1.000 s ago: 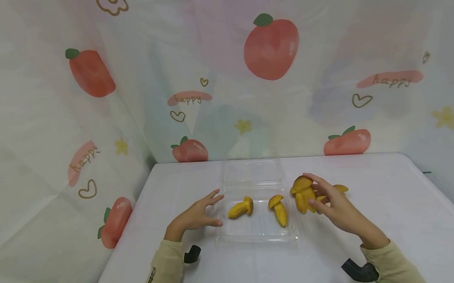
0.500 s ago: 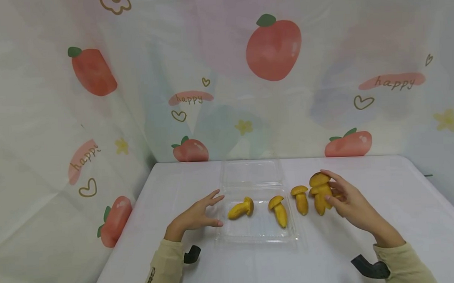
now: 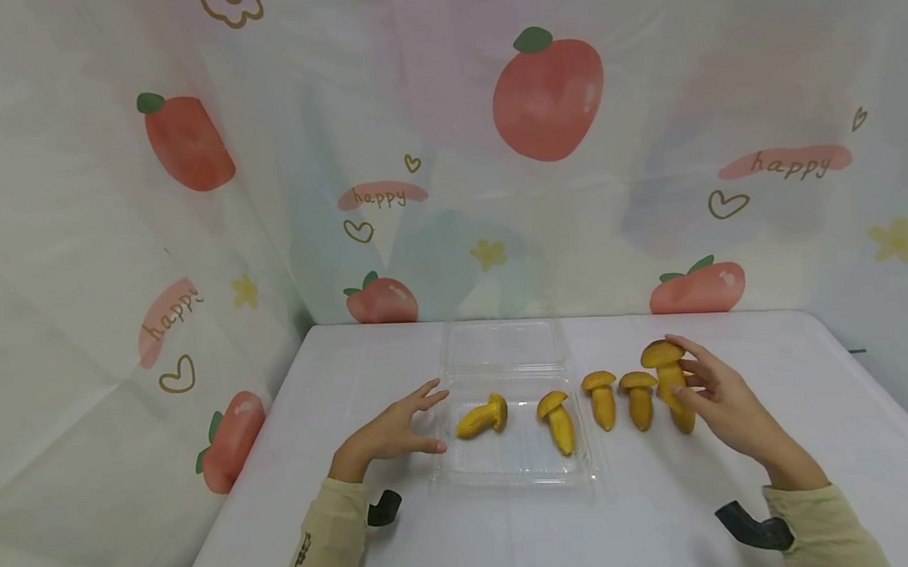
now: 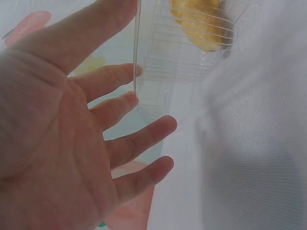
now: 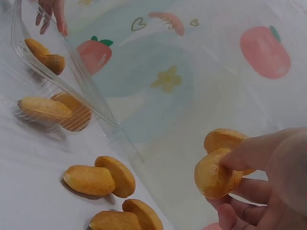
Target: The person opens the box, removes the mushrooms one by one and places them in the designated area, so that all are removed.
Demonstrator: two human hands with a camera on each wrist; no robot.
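Note:
My right hand (image 3: 724,399) pinches a yellow mushroom (image 3: 669,376) between thumb and fingers, cap up; the right wrist view shows this mushroom (image 5: 213,175) held off the table. Just left of it, two more mushrooms lie on the table, a nearer one (image 3: 640,400) and one (image 3: 601,401) by the box. Inside the clear plastic clamshell box (image 3: 506,473) are a mushroom on its side (image 3: 481,417) and another mushroom (image 3: 557,422). At the box's left edge, my left hand (image 3: 391,427) is spread with nothing in its grasp; its fingertips (image 4: 168,124) are beside the clear wall.
The box's lid (image 3: 505,346) lies folded back behind it. A white cloth covers the table (image 3: 508,532), and a fruit-printed curtain (image 3: 449,150) hangs at its back edge and left side. A black wrist mount (image 3: 755,529) sticks out below my right wrist.
My right hand has moved right with the mushroom, away from the box. The two mushrooms on the table, partly covered before, now show fully. My left hand has stayed in place.

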